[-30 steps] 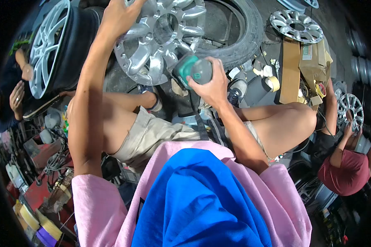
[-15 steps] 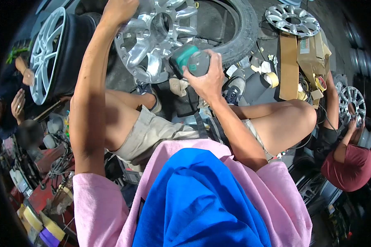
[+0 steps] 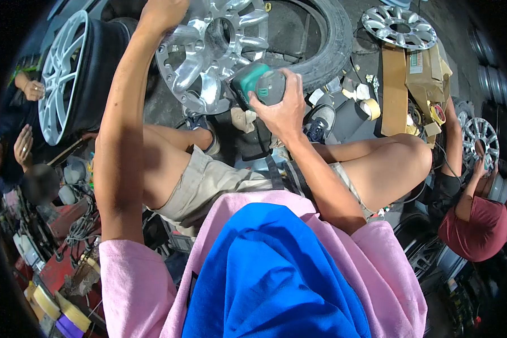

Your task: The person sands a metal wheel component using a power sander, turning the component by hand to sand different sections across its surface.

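A polished metal wheel face (image 3: 188,73) with thick spokes stands in front of me between my feet. My left hand (image 3: 166,12) is closed at its upper left edge; the fingertips are partly cut off by the frame and hidden. My right hand (image 3: 281,104) is wrapped round a green and grey palm sander (image 3: 259,84). The sander's working side faces the wheel face at its lower right, and whether they touch I cannot tell.
A worn tyre (image 3: 329,53) lies behind the wheel face. Cardboard boxes (image 3: 394,90), a tape roll (image 3: 370,109) and another wheel face (image 3: 400,28) are at the right. Co-workers handle a silver wheel (image 3: 65,79) at left and a smaller wheel face (image 3: 481,143) at right.
The sander has turned slightly in my right hand's grip, while my left hand stays in place. At left, a co-worker's hand has moved up against the silver wheel.
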The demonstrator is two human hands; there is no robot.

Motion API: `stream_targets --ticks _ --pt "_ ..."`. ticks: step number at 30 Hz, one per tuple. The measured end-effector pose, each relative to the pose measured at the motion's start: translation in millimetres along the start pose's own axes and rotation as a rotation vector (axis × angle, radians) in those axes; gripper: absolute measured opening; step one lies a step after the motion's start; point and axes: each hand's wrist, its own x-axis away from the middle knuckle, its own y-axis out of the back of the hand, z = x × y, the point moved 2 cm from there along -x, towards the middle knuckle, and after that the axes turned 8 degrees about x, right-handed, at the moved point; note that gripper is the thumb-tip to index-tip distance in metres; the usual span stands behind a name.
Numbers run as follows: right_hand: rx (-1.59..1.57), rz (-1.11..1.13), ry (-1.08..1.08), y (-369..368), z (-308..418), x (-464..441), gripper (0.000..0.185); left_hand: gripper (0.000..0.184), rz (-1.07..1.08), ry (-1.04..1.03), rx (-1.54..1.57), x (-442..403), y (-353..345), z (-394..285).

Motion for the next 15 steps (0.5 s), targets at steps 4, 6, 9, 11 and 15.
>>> stream_targets --ticks 4,6,9,11,15 --pt "0.041 0.058 0.004 6 -2 16 0.071 0.049 0.011 0.025 0.030 5 1 -5" --pt "0.041 0.064 -0.011 3 -1 19 0.071 0.048 0.001 0.000 -0.001 6 1 -6" --pt "0.045 0.044 -0.035 3 11 3 0.071 0.049 -0.002 -0.032 -0.043 5 -2 -8" --pt "0.028 0.051 -0.050 4 19 -8 0.070 0.049 0.000 -0.034 -0.052 5 -3 -9" --pt "0.081 0.114 -0.045 10 17 7 0.070 0.050 -0.034 -0.053 -0.053 6 1 -6"
